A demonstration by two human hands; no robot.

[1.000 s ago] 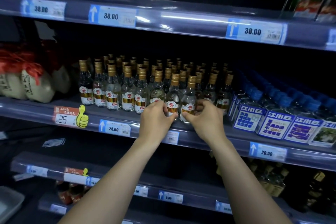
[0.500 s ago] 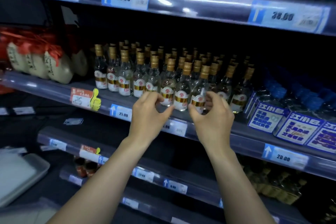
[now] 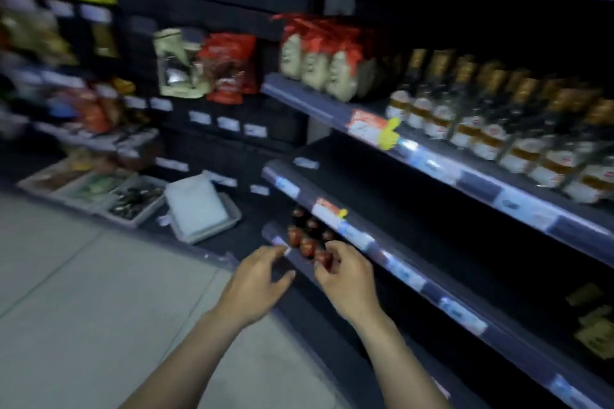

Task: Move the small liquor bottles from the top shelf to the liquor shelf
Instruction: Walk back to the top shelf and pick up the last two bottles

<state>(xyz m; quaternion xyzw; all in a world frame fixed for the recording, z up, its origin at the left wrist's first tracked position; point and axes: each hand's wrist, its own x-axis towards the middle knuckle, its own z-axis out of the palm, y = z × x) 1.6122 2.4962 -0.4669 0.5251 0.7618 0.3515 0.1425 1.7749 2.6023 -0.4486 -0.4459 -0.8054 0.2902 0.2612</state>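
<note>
The picture is blurred by motion. Several small clear liquor bottles (image 3: 491,129) with gold caps and red-gold labels stand in rows on the liquor shelf (image 3: 442,169) at the upper right. My left hand (image 3: 259,285) and my right hand (image 3: 349,279) hang low at the bottom centre, well below that shelf and apart from the bottles. Both hands have their fingers loosely curled and spread, and I see nothing held in either. They hover in front of the lowest shelf edge.
Red-capped bottles (image 3: 309,239) sit on the low shelf just beyond my hands. Cream jugs with red wraps (image 3: 319,66) stand left of the liquor bottles. Trays (image 3: 129,199) and a white tray (image 3: 199,206) lie low at left, with snack bags (image 3: 229,66) above. Grey floor fills the lower left.
Both hands have dropped away from the front row of liquor bottles to the lowest shelf. The view has swung left and down, now showing the floor and the neighbouring snack shelves.
</note>
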